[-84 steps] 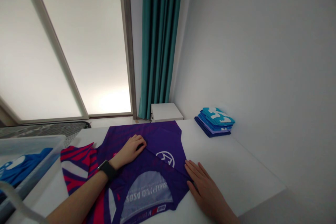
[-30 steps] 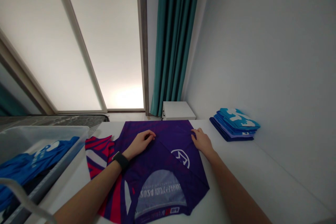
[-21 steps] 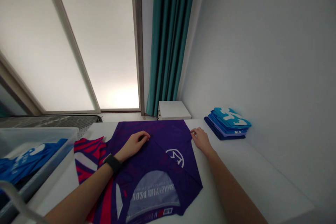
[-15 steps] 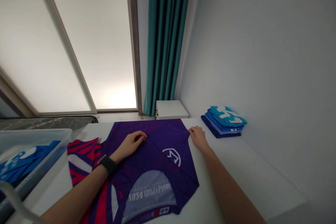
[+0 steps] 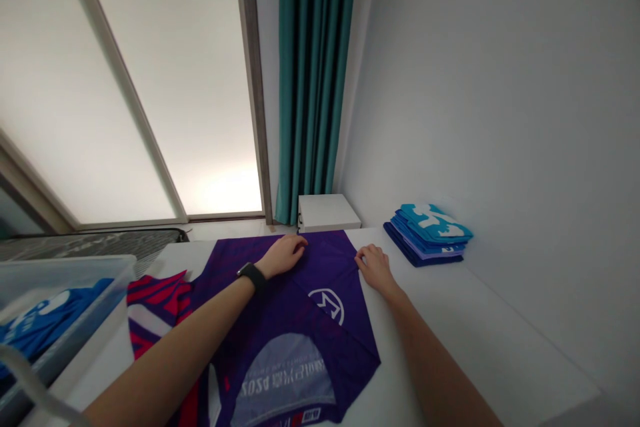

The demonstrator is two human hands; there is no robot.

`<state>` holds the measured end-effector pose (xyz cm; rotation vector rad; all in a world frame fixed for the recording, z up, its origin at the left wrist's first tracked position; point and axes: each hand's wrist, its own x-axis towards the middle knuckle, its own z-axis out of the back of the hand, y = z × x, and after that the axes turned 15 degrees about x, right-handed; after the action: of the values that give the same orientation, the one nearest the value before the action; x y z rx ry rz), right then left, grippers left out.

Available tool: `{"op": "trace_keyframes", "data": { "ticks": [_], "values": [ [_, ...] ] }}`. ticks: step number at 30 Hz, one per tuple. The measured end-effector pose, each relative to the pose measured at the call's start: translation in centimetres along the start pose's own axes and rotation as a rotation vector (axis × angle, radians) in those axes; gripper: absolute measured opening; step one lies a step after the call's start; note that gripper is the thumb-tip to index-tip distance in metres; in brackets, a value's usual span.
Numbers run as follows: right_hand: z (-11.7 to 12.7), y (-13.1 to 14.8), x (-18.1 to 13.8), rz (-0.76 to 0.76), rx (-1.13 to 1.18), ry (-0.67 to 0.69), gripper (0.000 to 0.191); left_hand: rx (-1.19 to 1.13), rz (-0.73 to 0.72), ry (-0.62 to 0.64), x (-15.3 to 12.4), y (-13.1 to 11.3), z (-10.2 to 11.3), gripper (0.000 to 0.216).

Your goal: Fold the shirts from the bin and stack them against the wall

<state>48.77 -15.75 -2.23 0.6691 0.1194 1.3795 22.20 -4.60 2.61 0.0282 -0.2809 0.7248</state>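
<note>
You've got the purple shirt (image 5: pixel 287 303) flat on the white surface (image 5: pixel 450 310), collar toward you, hem at the far end. L striped sleeve (image 5: pixel 155 303) sticks out to the side; no sleeve shows on R, & a diagonal fold line runs past the round logo (image 5: pixel 327 305), so the R side's prob. turned in. Step in hand, I'd judge: setting your hold on the far half of the shirt, w/ the L side not yet tucked.

Your L hand (image 5: pixel 283 255), watch (image 5: pixel 253 275) on its wrist, is over the cloth nr the far edge, fingers curled; can't tell if that grip has any fabric. Your R hand (image 5: pixel 376 269) is at the shirt's R edge, thumb & index together there; looks like a light pinch, but can't confirm the grip's got cloth.

Next move calls for a sure hold on every layer at the R edge, L hand keeping things flat so the fold line doesn't slip.

Nearby: folded stack (image 5: pixel 425 235) by the wall, R; plastic bin (image 5: pixel 85 328) w/ blue cloth (image 5: pixel 55 310) inside, L.
</note>
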Motion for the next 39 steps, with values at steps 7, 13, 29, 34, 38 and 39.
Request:
{"op": "trace_keyframes", "data": {
  "ticks": [7,13,29,34,38,39],
  "values": [
    [-0.1,0.2,-0.1,0.0,0.003,-0.024,0.012,0.132,0.026,0.031,4.8,-1.9,-1.5,0.029],
    [0.0,0.5,0.0,-0.021,0.005,-0.038,0.013,0.142,-0.019,0.074,6.1,-2.2,-2.6,0.02],
    [0.1,0.7,0.0,-0.039,0.017,-0.065,0.01,0.193,0.16,-0.072,5.8,-4.5,-4.2,0.021],
    [0.0,0.3,0.1,-0.046,0.035,-0.065,0.01,0.236,0.163,-0.093,5.6,-4.9,-3.9,0.022],
    [-0.1,-0.2,0.2,-0.056,0.054,-0.065,0.013,0.237,0.081,-0.112,4.9,-5.6,-2.9,0.022],
    [-0.1,-0.3,0.3,-0.058,0.058,-0.062,0.014,0.232,0.027,-0.113,4.6,-6.0,-2.6,0.022]
  ]
}}
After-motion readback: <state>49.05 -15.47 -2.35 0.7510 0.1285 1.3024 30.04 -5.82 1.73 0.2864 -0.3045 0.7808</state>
